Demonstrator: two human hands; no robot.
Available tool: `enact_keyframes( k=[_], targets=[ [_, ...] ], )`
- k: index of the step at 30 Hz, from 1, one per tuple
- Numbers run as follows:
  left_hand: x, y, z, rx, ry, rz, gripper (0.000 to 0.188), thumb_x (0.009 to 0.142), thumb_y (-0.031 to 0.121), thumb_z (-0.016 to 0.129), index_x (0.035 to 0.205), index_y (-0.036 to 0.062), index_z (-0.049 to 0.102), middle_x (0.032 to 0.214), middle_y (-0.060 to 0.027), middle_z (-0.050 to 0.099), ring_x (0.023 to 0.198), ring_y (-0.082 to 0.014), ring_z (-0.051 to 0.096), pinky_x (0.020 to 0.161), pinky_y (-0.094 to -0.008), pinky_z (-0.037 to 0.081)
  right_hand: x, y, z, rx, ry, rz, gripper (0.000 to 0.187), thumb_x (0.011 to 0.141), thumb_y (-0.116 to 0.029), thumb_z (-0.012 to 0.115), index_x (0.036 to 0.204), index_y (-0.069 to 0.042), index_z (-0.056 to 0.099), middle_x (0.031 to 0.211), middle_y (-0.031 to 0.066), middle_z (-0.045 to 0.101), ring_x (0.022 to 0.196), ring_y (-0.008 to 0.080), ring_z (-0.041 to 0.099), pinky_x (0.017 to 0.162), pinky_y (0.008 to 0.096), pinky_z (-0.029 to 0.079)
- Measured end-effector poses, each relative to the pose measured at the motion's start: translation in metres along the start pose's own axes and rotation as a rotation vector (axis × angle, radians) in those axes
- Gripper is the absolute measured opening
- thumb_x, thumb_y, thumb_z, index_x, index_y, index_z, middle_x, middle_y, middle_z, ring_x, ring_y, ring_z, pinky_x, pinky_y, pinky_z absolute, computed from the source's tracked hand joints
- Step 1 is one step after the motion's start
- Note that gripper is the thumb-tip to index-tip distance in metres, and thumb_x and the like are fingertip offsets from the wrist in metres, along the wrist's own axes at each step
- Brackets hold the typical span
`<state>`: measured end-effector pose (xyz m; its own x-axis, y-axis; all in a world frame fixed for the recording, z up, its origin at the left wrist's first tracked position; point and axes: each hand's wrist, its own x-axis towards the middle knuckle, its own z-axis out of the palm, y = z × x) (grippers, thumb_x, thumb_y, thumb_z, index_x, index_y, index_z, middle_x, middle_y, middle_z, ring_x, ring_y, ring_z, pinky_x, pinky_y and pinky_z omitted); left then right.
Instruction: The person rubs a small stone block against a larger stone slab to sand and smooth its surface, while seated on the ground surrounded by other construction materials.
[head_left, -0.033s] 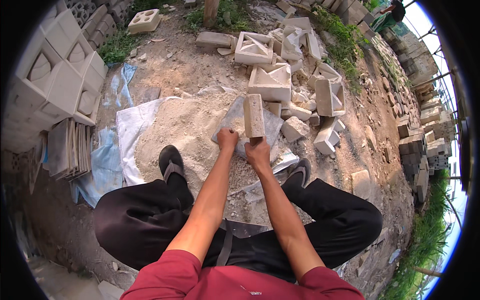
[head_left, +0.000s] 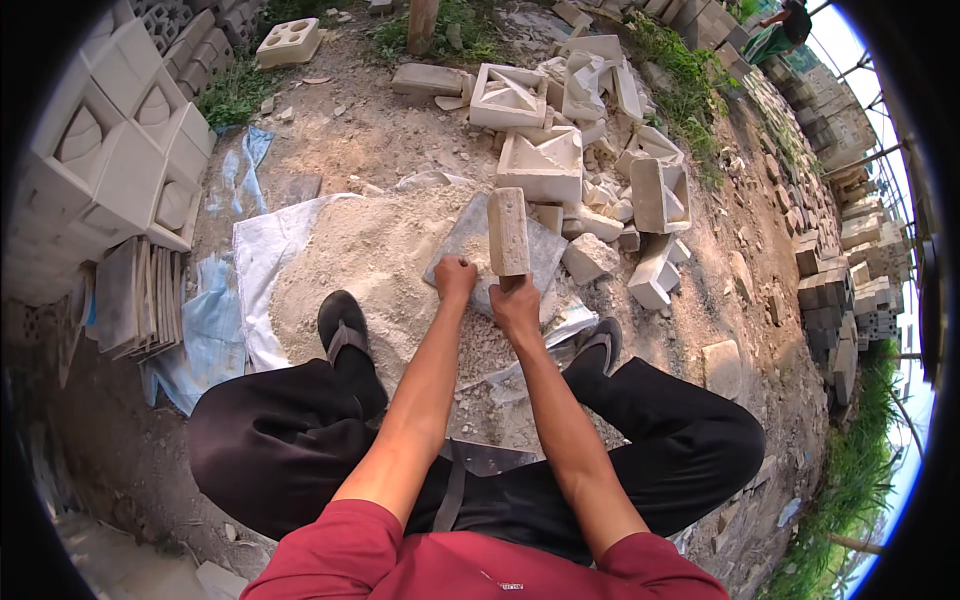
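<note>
My right hand (head_left: 515, 303) is closed round the short handle of a dusty, block-headed mallet (head_left: 508, 230). The mallet's long head is raised in front of the hand, over a flat grey slab (head_left: 553, 250). My left hand (head_left: 456, 277) rests at the slab's left edge with its fingers curled together; whatever they hold, if anything, is hidden. Crushed pale rubble (head_left: 350, 250) is heaped left of the slab on a white sheet (head_left: 262, 265). Some pale crumbs lie on the slab near the left hand.
Broken pale moulded blocks (head_left: 540, 165) lie in a pile beyond the slab. At left stand stacked cream blocks (head_left: 120, 130) and upright thin boards (head_left: 150, 300). My sandalled feet (head_left: 345, 325) flank the rubble. A person (head_left: 780, 35) is at the far right.
</note>
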<state>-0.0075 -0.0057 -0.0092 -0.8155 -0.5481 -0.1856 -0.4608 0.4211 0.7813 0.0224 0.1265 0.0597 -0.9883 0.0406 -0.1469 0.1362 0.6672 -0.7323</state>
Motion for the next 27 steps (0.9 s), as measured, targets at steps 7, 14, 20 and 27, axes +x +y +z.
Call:
enact_keyframes(
  k=[7, 14, 20, 27],
  targets=[
    [-0.002, 0.004, 0.002, -0.070, 0.006, 0.009, 0.016, 0.066, 0.016, 0.065, 0.071, 0.0008, 0.070, 0.074, -0.0236, 0.066, 0.072, -0.0386, 0.066, 0.069, -0.0436, 0.053, 0.006, 0.014, -0.009, -0.165, -0.130, 0.043, 0.049, 0.073, -0.025, 0.067, 0.108, 0.005, 0.051, 0.098, 0.0340, 0.063, 0.096, 0.0483, 0.061, 0.084, 0.0512, 0.049],
    [-0.002, -0.002, -0.001, -0.029, 0.019, 0.039, 0.015, 0.066, 0.013, 0.064, 0.071, 0.0004, 0.070, 0.075, -0.0244, 0.065, 0.073, -0.0395, 0.066, 0.069, -0.0454, 0.052, -0.009, -0.002, -0.002, 0.067, -0.028, -0.057, 0.047, 0.073, -0.024, 0.064, 0.108, 0.004, 0.050, 0.091, 0.0338, 0.063, 0.091, 0.0512, 0.060, 0.081, 0.0532, 0.049],
    [-0.004, 0.000, 0.004, -0.093, 0.040, 0.094, 0.014, 0.067, 0.011, 0.062, 0.069, -0.0017, 0.068, 0.073, -0.0265, 0.064, 0.072, -0.0404, 0.065, 0.068, -0.0457, 0.051, 0.008, -0.001, -0.008, -0.115, -0.069, 0.053, 0.047, 0.071, -0.021, 0.066, 0.107, 0.007, 0.053, 0.095, 0.0320, 0.064, 0.096, 0.0472, 0.062, 0.081, 0.0479, 0.050],
    [0.001, -0.001, 0.005, -0.076, -0.047, 0.008, 0.016, 0.067, 0.015, 0.063, 0.071, 0.0004, 0.070, 0.074, -0.0249, 0.066, 0.075, -0.0393, 0.067, 0.071, -0.0451, 0.053, -0.003, 0.004, -0.004, -0.094, -0.059, 0.005, 0.047, 0.072, -0.023, 0.065, 0.106, 0.008, 0.054, 0.092, 0.0327, 0.064, 0.091, 0.0478, 0.063, 0.080, 0.0480, 0.051]
  ],
)
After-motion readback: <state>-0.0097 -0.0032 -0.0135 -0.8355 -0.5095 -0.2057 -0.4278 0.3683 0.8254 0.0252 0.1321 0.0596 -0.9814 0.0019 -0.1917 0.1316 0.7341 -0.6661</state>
